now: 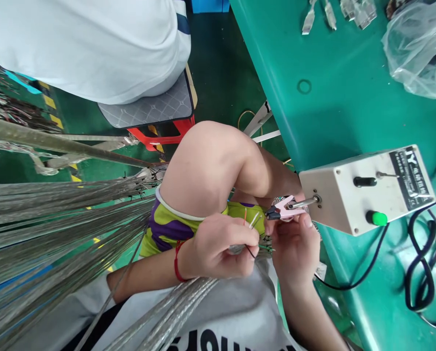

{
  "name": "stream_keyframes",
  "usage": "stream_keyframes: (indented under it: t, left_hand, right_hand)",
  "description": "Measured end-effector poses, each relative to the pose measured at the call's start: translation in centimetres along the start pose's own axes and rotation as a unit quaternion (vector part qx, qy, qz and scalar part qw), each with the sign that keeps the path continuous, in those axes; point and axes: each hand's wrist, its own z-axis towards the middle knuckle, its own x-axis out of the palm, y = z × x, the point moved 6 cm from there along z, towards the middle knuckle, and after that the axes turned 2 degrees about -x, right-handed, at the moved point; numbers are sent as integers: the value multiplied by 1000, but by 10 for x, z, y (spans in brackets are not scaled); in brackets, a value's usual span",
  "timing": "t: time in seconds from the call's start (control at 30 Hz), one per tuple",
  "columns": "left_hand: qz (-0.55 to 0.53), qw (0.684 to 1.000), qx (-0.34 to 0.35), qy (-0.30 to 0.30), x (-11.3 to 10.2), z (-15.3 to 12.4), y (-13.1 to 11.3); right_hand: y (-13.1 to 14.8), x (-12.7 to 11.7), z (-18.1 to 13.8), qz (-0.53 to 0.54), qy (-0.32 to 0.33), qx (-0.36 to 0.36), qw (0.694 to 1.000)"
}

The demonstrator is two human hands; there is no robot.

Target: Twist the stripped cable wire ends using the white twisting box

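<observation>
My left hand [218,246] is closed around the end of a silver shielded cable [181,307], with thin orange, black and green wires [256,234] fanning out of the fist. My right hand [294,243] is curled just right of those wires and pinches their tips. Just above my hands a pink clip [283,208] sits on the metal shaft of a small beige machine box [364,187]. A thick bundle of the same silver cables [57,229] runs in from the left across my lap.
The box with a green button [376,218] and black knob stands on a green workbench [331,83] with black cords [418,273], a clear plastic bag [418,46] and several connectors [331,14]. Another person in white [86,44] sits on a red stool [155,139] behind.
</observation>
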Motion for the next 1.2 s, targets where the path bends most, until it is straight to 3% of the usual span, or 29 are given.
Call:
stream_keyframes:
  t: [0.3, 0.7, 0.93, 1.2]
  left_hand:
    - [-6, 998, -67, -10, -5, 2, 11]
    - [11, 997, -65, -35, -1, 7, 18]
    - [30, 997, -64, -25, 0, 9, 19]
    - [8, 997, -82, -5, 2, 6, 20]
  right_hand:
    - [-12, 7, 15, 92, 37, 23, 995]
    - [-10, 13, 18, 176, 79, 51, 980]
    - [-13, 9, 15, 173, 36, 87, 980]
    - [-12, 14, 19, 155, 65, 77, 983]
